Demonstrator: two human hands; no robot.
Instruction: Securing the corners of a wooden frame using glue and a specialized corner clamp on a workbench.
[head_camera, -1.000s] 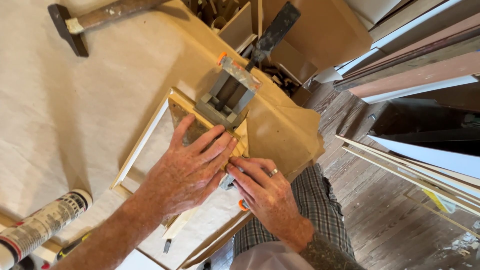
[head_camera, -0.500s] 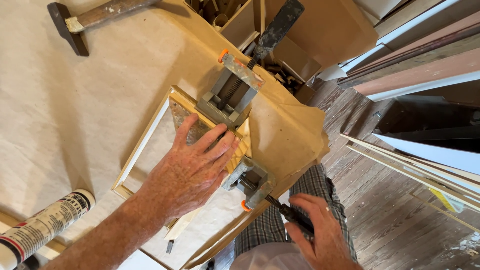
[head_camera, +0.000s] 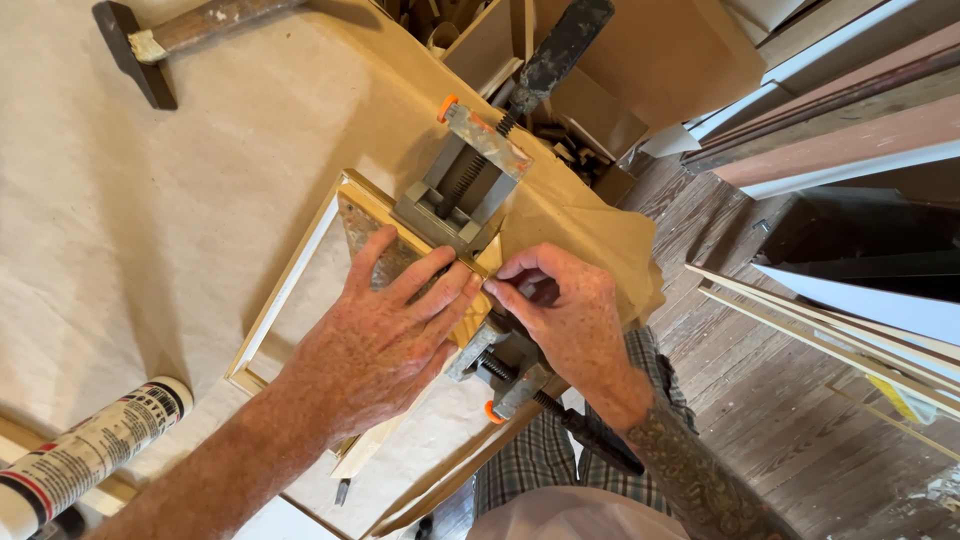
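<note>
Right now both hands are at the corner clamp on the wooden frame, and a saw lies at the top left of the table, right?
Not quite: the head view shows a hammer there, not a saw. The left hand and right hand are indeed at the corner clamp on the wooden frame.

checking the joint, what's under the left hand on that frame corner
The left hand lies flat on the wooden frame corner, beside the metal corner clamp. The mitre joint itself is covered by the palm and fingers.
</note>
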